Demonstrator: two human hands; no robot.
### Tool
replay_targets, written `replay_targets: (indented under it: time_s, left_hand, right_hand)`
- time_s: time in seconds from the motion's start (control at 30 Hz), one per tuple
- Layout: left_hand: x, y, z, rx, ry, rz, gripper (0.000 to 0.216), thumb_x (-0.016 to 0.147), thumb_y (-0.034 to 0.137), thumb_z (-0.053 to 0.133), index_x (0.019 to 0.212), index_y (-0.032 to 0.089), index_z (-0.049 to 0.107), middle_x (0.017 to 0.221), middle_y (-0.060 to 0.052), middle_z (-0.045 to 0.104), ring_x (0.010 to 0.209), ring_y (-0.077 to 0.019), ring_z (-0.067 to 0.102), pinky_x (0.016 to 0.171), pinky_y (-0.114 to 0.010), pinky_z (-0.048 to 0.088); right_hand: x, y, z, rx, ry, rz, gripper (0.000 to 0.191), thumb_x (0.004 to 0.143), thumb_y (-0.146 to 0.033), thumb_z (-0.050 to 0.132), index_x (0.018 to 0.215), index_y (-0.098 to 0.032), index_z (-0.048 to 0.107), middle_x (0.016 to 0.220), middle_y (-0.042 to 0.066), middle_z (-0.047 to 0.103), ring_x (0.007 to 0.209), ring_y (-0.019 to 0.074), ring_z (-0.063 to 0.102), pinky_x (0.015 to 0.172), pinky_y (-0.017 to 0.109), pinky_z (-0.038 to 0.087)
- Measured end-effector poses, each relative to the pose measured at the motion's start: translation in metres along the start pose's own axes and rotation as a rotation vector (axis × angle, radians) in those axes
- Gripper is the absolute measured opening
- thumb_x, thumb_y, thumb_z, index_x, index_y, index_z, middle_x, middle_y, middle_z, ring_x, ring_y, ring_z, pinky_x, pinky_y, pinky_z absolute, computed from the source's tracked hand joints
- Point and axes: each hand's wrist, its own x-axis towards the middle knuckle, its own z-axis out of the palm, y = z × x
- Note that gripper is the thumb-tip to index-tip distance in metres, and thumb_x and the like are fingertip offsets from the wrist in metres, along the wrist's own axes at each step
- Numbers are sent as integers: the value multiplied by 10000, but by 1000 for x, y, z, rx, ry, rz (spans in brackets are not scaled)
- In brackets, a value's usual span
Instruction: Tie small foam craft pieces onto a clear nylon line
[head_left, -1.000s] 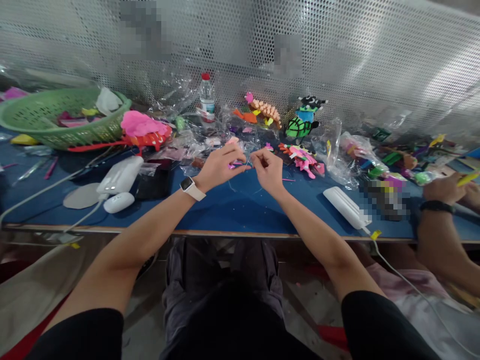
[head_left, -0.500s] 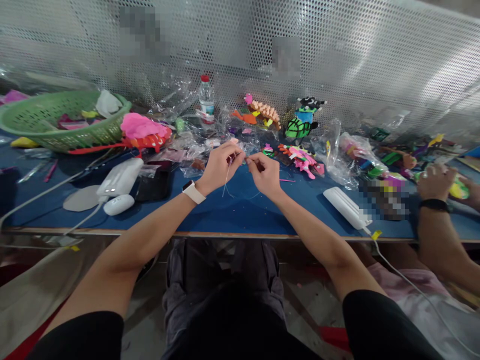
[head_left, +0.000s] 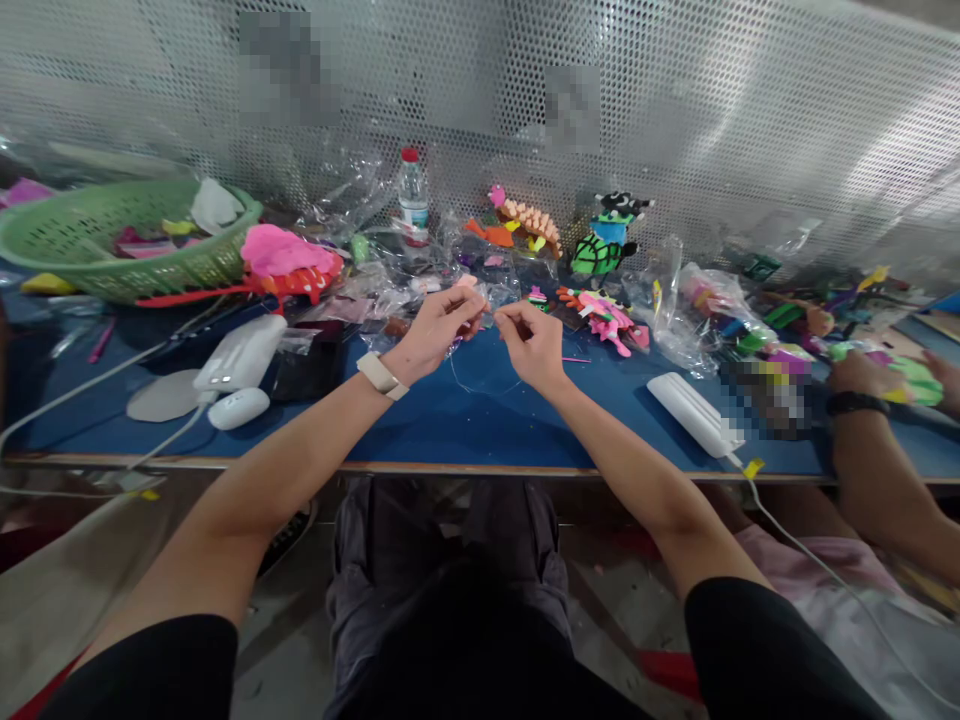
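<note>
Thumb and forefinger of the right hand [head_left: 534, 345] press together at the tips, pinching what looks like a fine, pale thread [head_left: 480, 392]. Fingers of the left hand [head_left: 442, 325] are bent and bunched, the tips just beside the right ones; what they grip is too small to tell.

In the head view, the thread sags in a loose loop below both hands, over the blue table [head_left: 517, 440]. Both hands are raised and close together, probably because so thin a strand needs fingertip control, and the height lets the slack hang freely.

Beyond the knuckles room is short: crumpled plastic wrapping [head_left: 386, 290], a small striped figure [head_left: 537, 298] and a pink figure [head_left: 606, 322] crowd the far side, backed by a perforated metal panel [head_left: 465, 90]. A purple stick [head_left: 576, 360] lies just beside the right wrist. Nearer the body, the surface between the forearms leaves space to draw downward, as far as the front edge [head_left: 465, 467]. Sideways, white devices [head_left: 247, 350] bound the space on both flanks.
</note>
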Motion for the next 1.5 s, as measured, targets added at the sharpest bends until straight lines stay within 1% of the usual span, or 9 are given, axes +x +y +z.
replay_targets:
  time_s: [0.3,0.53,0.77,0.9,1.0,1.17,1.3,1.4,1.5]
  left_hand:
    - [0,3,-4,282,-36,139,470,990,653,793,828,219,715,699,-15,634,605,-121,545,583,-290,451]
    - [-1,1,-2,54,-105,-23,545,954,672,836,725,222,634,674,-8,579,601,-117,518,551,-276,419]
    - [1,-1,-6,-171,-166,-245,497,846,597,952,721,203,675,706,-30,617,605,-114,542,560,-279,443]
    - [1,-1,-7,53,-5,-53,477,910,633,884,776,220,688,751,-33,649,675,-141,575,618,-287,486]
    - [-1,2,-6,367,133,148,410,991,612,793,868,229,714,884,-60,719,820,-190,638,773,-340,557]
    - [-9,9,-2,751,176,427,312,1071,429,670,820,244,687,975,-67,729,997,-259,665,1052,-471,519]
    - [-12,10,-2,746,239,486,374,1084,350,628,729,246,573,810,-46,628,857,-236,599,931,-439,519]
    - [-15,9,-4,767,175,585,382,1069,340,623,707,248,545,752,-41,601,774,-222,580,837,-424,531]
    - [-19,11,-1,752,108,594,196,1087,349,590,990,242,723,912,-64,741,844,-218,683,859,-405,591]
  right_hand:
    - [-1,0,-1,-41,-25,-23,367,1068,-527,625,827,-259,699,649,-17,625,569,153,501,610,347,424]
    - [2,1,-6,-153,-71,-92,366,1093,-493,584,843,-267,726,748,19,736,646,182,596,703,367,515]
    - [2,1,-10,-137,-101,-131,340,1078,-475,596,853,-260,735,764,21,752,632,168,596,671,353,491]
    - [7,7,-7,-21,-68,26,387,1055,-561,653,821,-255,693,663,-10,677,566,143,550,602,326,464]
    - [12,21,-5,133,-23,180,395,1018,-589,705,818,-249,679,642,-24,653,540,123,533,556,299,453]
    - [18,44,-5,235,34,351,319,1030,-527,715,887,-242,701,652,-28,640,472,96,441,457,283,370]
    - [19,48,-6,199,96,324,257,1044,-440,702,882,-241,701,656,-29,625,523,109,515,511,283,426]
    - [18,44,-6,141,144,250,226,1047,-381,691,868,-243,688,669,-32,624,588,128,603,596,296,495]
    - [16,38,-5,80,173,183,209,1046,-333,670,859,-242,687,694,-24,642,626,137,642,630,304,512]
